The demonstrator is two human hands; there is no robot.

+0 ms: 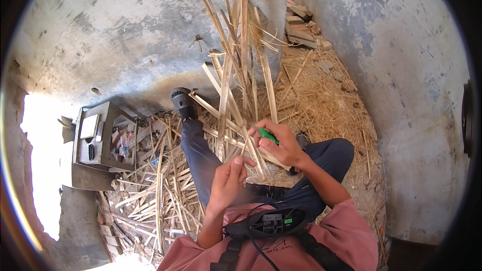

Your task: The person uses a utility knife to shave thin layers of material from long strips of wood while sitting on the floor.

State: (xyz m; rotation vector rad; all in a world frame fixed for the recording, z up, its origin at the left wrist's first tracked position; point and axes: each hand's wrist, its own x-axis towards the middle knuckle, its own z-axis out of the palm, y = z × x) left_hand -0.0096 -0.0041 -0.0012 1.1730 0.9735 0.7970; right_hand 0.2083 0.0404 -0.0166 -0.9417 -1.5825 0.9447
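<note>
My right hand (281, 145) grips a small tool with a green handle (268, 135), probably a blade, though its working end is too blurred to make out. Just below and left of it, my left hand (231, 178) pinches a thin, pale split bamboo strip (244, 147). Longer split strips (224, 100) stand and lean in front of me between my legs, with their upper ends against the wall and thin curled shavings among them.
A metal cabinet (103, 138) holding small items stands at left beside a bright opening. Loose strips (145, 195) cover the floor around my left leg (198, 148); straw (331, 105) lies at right. Broken bricks (301, 32) are piled in the back corner. Weathered walls (411, 100) surround me closely.
</note>
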